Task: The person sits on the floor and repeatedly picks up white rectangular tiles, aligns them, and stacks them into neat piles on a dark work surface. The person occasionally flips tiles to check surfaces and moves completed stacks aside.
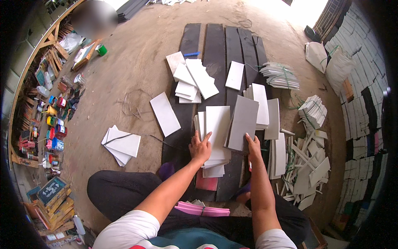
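Just in front of me stands a stack of white rectangular sheets (217, 124), its left edge fanned out. My left hand (200, 148) rests on this stack's left side, fingers spread apart. A grey rectangular sheet (243, 122) is tilted beside the stack, with at least one more sheet edge showing under it. My right hand (253, 147) grips its lower right edge, thumb on top and fingers hidden below. Beneath the white stack's near end shows a pinkish-red piece (206, 183).
Long dark boards (214, 45) lie under the work. More white sheets (195, 79) lie ahead, and a white stack (259, 103) stands to the right. White offcuts (309, 166) are heaped farther right. Pink sheets (203, 209) lie by my lap. Paint cans (58, 130) line the left.
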The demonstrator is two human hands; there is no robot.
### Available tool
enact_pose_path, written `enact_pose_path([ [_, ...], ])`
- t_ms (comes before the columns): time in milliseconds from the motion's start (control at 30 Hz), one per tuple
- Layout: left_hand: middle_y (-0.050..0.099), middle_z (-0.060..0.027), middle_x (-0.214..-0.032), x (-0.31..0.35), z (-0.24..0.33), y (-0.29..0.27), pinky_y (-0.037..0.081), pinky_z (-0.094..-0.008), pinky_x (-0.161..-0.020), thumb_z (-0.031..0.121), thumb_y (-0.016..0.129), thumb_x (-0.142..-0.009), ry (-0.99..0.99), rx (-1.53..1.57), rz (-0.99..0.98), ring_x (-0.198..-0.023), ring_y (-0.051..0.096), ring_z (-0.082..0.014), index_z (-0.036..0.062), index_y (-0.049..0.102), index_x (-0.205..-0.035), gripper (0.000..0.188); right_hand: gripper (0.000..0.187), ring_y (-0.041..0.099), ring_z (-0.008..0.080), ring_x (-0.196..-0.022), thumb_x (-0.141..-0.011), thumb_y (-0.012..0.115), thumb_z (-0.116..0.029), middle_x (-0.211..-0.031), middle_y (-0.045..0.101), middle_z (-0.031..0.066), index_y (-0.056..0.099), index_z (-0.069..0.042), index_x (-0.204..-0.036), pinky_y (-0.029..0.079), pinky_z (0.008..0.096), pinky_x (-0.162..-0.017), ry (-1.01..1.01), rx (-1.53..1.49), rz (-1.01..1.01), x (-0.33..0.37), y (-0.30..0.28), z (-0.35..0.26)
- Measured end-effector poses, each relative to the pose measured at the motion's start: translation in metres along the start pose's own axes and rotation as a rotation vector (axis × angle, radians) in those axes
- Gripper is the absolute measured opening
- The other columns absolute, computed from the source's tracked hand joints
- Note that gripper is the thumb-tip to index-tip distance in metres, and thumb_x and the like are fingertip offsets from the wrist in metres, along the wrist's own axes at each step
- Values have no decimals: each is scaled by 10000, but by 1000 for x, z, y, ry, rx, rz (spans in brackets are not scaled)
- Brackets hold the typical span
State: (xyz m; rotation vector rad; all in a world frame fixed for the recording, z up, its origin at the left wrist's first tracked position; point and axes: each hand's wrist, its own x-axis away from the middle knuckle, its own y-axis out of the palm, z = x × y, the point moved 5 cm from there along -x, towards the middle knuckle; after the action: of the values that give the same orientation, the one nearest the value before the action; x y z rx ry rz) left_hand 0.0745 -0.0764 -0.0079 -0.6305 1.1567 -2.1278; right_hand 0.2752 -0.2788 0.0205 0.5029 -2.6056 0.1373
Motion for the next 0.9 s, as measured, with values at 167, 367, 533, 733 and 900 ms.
enact_pose_path([
  [167, 179, -281, -1661, 3, 26, 0, 415, -708, -1037, 641, 825, -756, -87, 104, 127, -1447, 319, -546, 292, 394, -1499, 927, 628, 627, 261, -1170, -983, 722, -346, -1302, 652, 174, 523, 52, -1426, 499, 403, -1006, -82, -131, -22, -21, 29, -41],
  [367, 160, -303, -1660, 8, 31, 0, 439, -595, -1085, 620, 838, -749, -68, 112, 153, -1412, 359, -552, 271, 425, -1481, 911, 661, 608, 284, -1187, -969, 722, -389, -1306, 656, 170, 541, 73, -1406, 466, 420, -1013, 54, 3, -9, -101, 79, -57],
  [533, 184, -297, -1645, 11, 32, -4, 440, -598, -1075, 609, 851, -744, -33, 109, 172, -1407, 361, -549, 257, 447, -1464, 897, 620, 597, 290, -1194, -984, 682, -388, -1283, 664, 174, 569, 74, -1383, 462, 422, -1002, 94, 134, -93, -180, 135, -92],
  [733, 274, -375, -1577, 8, 36, -13, 416, -591, -1098, 641, 832, -751, 39, 92, 201, -1385, 388, -559, 208, 415, -1465, 934, 879, 421, 350, -1442, -1006, 633, -515, -1641, 358, 190, 213, -111, -1664, 366, 516, -1137, 23, -150, -78, -232, 168, -110],
  [900, 248, -371, -1591, 8, 30, -4, 423, -590, -1100, 642, 828, -755, -19, 119, 151, -1369, 400, -562, 216, 415, -1472, 931, 963, 553, 354, -1344, -949, 689, -603, -1478, 522, 300, 312, -9, -1607, 448, 427, -1094, -261, 377, -60, -156, 136, -37],
])
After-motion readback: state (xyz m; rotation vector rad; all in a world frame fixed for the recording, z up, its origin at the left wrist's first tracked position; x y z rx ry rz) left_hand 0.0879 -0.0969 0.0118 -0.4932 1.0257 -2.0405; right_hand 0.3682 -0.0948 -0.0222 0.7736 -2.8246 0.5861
